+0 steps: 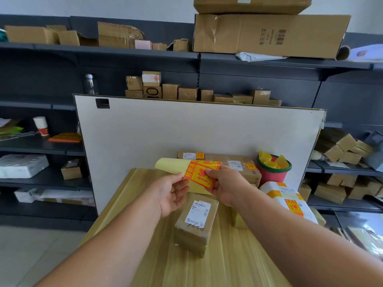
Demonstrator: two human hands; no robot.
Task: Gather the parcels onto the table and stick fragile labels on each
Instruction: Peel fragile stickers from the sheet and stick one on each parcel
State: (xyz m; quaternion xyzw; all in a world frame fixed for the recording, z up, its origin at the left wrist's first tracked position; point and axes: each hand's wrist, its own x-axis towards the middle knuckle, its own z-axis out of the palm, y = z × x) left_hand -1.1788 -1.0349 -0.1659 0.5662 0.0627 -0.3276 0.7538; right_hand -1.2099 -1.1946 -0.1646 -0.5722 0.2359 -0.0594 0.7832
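Observation:
A brown parcel (195, 223) with a white address slip lies in the middle of the wooden table (228, 266). Above it my right hand (224, 184) pinches an orange-and-yellow fragile label (200, 172) on a curled pale yellow backing sheet (170, 165). My left hand (172, 193) is open, palm up, with its fingertips at the sheet's lower edge. Behind stands a long brown box (236, 164) bearing two fragile labels. A white padded parcel (290, 200) with a fragile label lies at the right.
A red bucket (273, 174) holds crumpled yellow backing paper at the table's far right. A white board (186, 129) leans behind the table. Dark shelves around hold many cardboard boxes (269, 34), a paper cup (41, 125) and a bottle (90, 83).

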